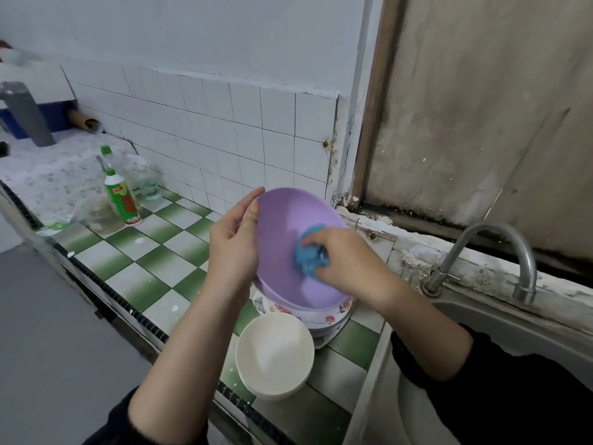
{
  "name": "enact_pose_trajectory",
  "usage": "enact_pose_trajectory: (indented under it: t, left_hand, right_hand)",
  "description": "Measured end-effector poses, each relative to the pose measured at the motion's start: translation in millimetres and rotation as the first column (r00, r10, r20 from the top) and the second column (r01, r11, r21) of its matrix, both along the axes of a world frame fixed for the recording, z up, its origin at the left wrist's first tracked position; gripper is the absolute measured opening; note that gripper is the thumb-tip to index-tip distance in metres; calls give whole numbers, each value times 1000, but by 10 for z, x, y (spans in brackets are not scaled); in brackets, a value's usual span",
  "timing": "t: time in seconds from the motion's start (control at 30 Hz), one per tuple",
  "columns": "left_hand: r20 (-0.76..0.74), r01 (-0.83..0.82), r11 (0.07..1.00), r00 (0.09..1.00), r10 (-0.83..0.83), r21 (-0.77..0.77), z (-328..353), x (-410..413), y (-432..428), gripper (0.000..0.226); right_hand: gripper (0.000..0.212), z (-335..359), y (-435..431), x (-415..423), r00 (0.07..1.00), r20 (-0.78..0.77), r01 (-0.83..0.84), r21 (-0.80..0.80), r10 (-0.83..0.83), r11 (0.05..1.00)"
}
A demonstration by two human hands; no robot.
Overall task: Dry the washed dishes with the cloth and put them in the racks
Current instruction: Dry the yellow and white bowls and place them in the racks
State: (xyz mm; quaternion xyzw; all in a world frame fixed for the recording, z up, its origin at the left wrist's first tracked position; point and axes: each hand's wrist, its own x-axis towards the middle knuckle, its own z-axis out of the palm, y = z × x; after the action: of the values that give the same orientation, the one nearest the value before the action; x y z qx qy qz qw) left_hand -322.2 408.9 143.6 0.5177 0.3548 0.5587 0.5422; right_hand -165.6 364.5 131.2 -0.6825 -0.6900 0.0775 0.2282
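Purple plastic, a broad shallow plate [288, 232], is held up on a tilt over the green-and-white checked bench [154, 252], its hollow face turned toward the camera. The left hand [232, 242] grips the plate's left rim, with the thumb lying on the front face and the fingers curled round behind. The right hand [346, 261] is closed round a bunched blue cloth [308, 256] and presses it against the plate's inner face, right of the middle. Directly below the plate a stack of flower-patterned plates [324, 316] sits on the bench, and a white bowl [274, 351] stands upright just in front of the stack, near the bench's front edge. A metal sink [513, 326] with a curved tap [491, 232] lies to the right. A green-capped detergent bottle [122, 197] and clear jars [99, 216] stand well apart to the left.
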Motion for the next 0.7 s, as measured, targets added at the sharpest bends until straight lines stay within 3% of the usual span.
enact_pose_trajectory:
  t: [0.07,0.13,0.17,0.23,0.3,0.33,0.37,0.43,0.5,0.57,0.63,0.7]
  left_hand:
    - [3,2,1000,1000,-2,26,4,101,-56,21]
    - [-49,-33,995,998,37,98,13,157,-55,23]
    - [-63,-62,991,996,70,117,18,150,-30,24]
    - [-48,-102,989,993,108,105,52,91,27,24]
    - [-16,-92,993,995,93,69,69,29,78,22]
    - [-8,-75,996,997,75,57,73,27,75,22]
    - [-14,-58,997,998,59,58,66,48,59,21]
    - [-55,-32,994,998,37,104,57,132,-19,21]
    - [-86,-20,987,996,34,158,77,204,-99,22]
    - [-86,-37,985,995,52,169,97,195,-106,24]
    - [-54,-55,991,997,62,124,93,144,-75,24]
    - [-34,-42,995,998,46,94,67,118,-66,23]
  right_hand:
    - [49,-26,94,-116,971,-213,142,155,-107,978]
    - [53,-48,126,-252,842,-539,48,97,12,994]
    - [53,-56,89,-299,804,-590,-50,55,73,997]
    - [51,-14,-32,-280,885,-443,-190,-62,143,980]
    - [46,2,-31,-153,996,-81,-34,-108,26,994]
    - [45,26,-18,-92,995,34,97,-60,-95,993]
    - [44,32,16,-57,981,28,192,19,-192,981]
    - [44,-8,91,-83,955,-176,265,160,-237,951]
    - [48,-49,99,-186,918,-375,218,204,-129,954]
    - [49,-69,35,-266,871,-490,52,161,34,986]
    - [50,-67,-17,-264,872,-481,-53,99,95,994]
    - [49,-61,19,-213,908,-419,54,147,13,988]
